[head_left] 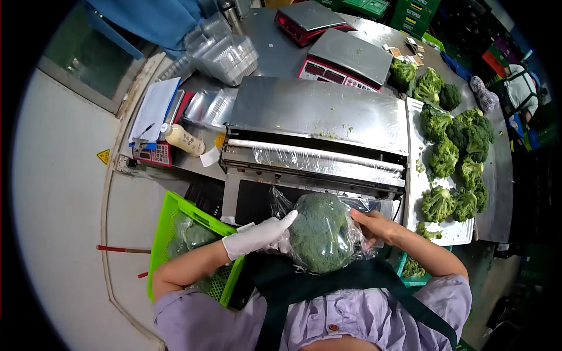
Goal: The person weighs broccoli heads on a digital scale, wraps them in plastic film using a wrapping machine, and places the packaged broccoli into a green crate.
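Note:
A large head of broccoli (321, 231), covered in clear plastic film, is held close to my apron between both hands. My left hand (266, 232), in a white glove, grips its left side, thumb on the film. On the other side my bare right hand (374, 226) has its fingers closed on the gathered film, the thumb towards the broccoli. Loose film bunches out at both sides. Just beyond stands the metal film-wrapping machine (319, 111), with a roll of cling film (316, 158) lying across its front.
On the right, a white tray (414, 205) bears several unwrapped broccoli heads. A green crate (170, 234) with wrapped broccoli is at my left. Two scales (345, 55) stand behind the machine. A bottle (182, 139), a clipboard (153, 111) and clear plastic containers (225, 58) lie left.

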Available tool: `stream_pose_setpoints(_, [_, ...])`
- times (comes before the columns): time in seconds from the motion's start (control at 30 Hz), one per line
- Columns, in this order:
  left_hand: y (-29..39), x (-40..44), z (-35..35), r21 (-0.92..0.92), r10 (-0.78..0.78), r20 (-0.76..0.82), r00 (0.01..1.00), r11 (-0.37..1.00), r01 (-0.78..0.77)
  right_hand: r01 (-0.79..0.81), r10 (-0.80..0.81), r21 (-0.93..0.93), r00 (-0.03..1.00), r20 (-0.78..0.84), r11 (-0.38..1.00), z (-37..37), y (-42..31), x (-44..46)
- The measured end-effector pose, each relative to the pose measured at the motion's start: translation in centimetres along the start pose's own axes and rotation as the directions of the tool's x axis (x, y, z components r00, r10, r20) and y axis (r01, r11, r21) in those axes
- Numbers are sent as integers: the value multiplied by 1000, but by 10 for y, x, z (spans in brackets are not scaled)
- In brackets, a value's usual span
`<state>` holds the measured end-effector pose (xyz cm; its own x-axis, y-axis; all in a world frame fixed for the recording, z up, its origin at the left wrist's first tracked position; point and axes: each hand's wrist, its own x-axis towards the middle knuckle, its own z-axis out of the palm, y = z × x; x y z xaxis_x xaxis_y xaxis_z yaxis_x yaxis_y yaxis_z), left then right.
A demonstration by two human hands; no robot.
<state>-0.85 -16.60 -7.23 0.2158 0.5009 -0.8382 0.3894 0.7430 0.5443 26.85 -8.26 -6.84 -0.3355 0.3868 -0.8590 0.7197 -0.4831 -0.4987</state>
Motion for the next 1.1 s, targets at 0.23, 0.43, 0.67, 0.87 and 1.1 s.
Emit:
stream_pose_setpoints(0.23, [0, -28, 8, -191, 124, -47, 991, 973, -131, 396, -431, -193, 881, -197, 898, 26, 41, -29])
stream_pose_setpoints(0.43, [-31, -26, 3, 48, 229, -328, 916, 973, -226, 474, -333, 271, 837, -435, 838, 49, 66, -17])
stream_pose_setpoints(0.67, [-82, -4, -9, 614, 684, -588, 432, 725, -312, 606, -336, 146, 608, -719, 782, 35, 83, -19])
stream_pose_setpoints(0.87, [-94, 30, -3, 758, 766, -575, 287, 631, -165, 443, -524, -356, 349, -777, 823, 27, 103, 20])
stream_pose_setpoints(1.1, [-75, 114, 71, 828, 842, -503, 195, 534, -172, 105, -797, -806, 267, -542, 583, 59, 114, 75])
